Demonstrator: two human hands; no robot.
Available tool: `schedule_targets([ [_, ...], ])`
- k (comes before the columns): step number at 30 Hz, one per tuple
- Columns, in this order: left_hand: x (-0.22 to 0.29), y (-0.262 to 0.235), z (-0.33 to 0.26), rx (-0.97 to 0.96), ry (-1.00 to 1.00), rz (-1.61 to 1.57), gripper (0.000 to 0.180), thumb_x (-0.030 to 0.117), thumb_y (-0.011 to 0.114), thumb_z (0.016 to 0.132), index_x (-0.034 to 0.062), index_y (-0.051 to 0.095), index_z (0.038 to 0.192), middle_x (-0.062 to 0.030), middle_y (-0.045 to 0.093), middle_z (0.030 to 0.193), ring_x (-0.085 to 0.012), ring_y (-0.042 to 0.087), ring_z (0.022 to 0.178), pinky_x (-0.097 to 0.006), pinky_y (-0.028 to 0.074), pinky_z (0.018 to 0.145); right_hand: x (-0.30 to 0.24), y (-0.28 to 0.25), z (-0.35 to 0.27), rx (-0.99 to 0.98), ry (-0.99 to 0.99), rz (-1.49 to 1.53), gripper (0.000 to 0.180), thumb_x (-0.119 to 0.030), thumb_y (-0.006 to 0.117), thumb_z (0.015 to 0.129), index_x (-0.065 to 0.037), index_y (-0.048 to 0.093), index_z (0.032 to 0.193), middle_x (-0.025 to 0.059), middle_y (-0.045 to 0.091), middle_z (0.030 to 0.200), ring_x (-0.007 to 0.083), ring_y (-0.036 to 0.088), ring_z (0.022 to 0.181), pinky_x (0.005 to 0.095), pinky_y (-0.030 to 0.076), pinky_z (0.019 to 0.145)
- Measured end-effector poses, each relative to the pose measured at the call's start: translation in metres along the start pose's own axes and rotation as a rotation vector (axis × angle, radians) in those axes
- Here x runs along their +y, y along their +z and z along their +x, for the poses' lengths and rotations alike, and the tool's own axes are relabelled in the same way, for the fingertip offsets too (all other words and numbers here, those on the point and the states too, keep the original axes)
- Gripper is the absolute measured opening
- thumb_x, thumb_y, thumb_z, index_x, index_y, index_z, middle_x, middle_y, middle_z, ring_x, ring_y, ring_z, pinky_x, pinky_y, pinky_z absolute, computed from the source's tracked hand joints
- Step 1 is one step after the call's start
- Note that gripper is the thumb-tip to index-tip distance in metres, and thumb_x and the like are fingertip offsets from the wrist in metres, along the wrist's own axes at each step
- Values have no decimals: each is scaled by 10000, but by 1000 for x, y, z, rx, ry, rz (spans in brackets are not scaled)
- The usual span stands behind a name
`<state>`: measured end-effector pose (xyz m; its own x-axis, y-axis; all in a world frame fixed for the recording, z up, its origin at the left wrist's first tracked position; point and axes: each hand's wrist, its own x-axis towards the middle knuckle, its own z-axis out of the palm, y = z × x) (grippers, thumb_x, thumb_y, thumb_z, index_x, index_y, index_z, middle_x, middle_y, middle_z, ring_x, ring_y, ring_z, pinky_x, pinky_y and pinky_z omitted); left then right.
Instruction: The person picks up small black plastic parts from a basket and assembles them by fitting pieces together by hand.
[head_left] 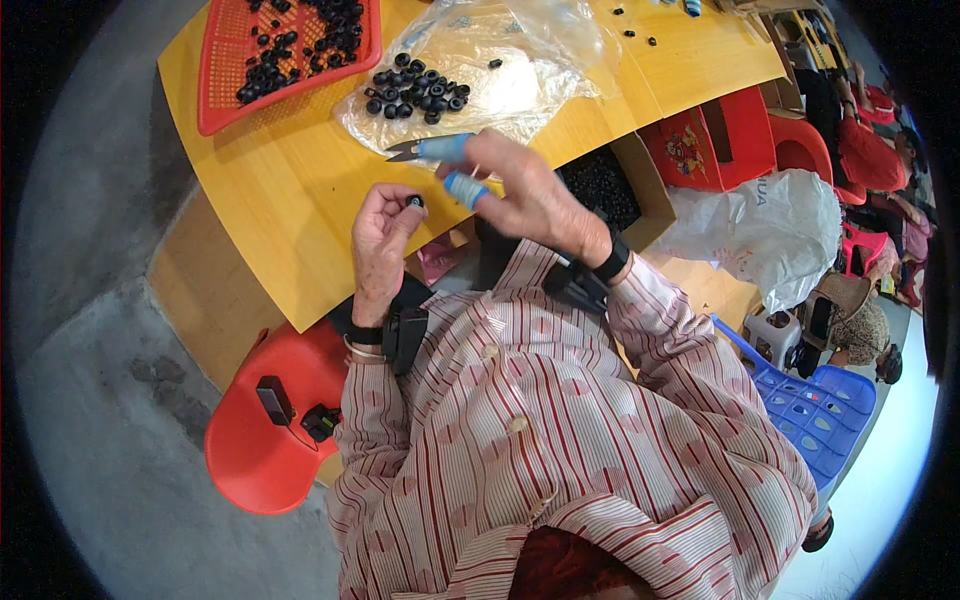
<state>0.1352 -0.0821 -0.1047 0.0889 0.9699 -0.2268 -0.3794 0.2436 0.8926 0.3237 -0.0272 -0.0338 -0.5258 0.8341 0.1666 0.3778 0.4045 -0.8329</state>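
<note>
In front of me, over the table's near edge, my left hand (380, 245) pinches a small black ring-like part (414, 201) between thumb and fingers. To its right and a little higher, my right hand (525, 190) is closed round a small tool with a dark pointed blade (404, 150). Blue wrapping shows at its index finger and thumb; whether it belongs to the fingers or the tool's handle I cannot tell. The blade points left, apart from the black part. Beyond it, a pile of black round parts (412, 90) lies on a clear plastic bag (520, 90).
A red basket (205, 100) with many black parts stands at the far left of the yellow table (280, 210). Right of my lap are an open box of small dark pieces (600, 185), a red box (705, 140) and a white sack (765, 235). Other people sit at far right.
</note>
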Motion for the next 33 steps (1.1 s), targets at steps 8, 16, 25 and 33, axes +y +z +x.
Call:
schedule_targets([
  [8,-15,-9,5,83,109,7,172,31,603,855,13,522,1006,-23,568,839,-76,537,738,-202,440,669,68,-21,26,245,96,-116,265,-90,552,848,-41,565,1107,112,640,891,270,607,764,354,509,677],
  [16,-18,-12,6,111,120,-29,182,60,627,851,15,523,993,-33,577,834,-83,545,720,-202,441,652,76,-20,35,116,-48,-316,304,-8,547,743,-56,532,1043,76,623,968,279,569,874,372,497,755],
  [25,-16,-12,6,102,107,-47,178,56,627,848,13,522,985,-39,579,831,-85,546,716,-204,437,648,84,-16,34,80,-18,-336,339,2,571,722,-58,516,1051,88,611,974,286,555,914,374,482,820],
  [33,-15,-11,5,109,119,-14,177,36,627,845,11,522,986,-40,582,832,-82,543,712,-202,440,653,82,-7,40,68,20,-357,308,13,575,716,-55,529,1012,102,591,981,293,554,925,369,487,822],
])
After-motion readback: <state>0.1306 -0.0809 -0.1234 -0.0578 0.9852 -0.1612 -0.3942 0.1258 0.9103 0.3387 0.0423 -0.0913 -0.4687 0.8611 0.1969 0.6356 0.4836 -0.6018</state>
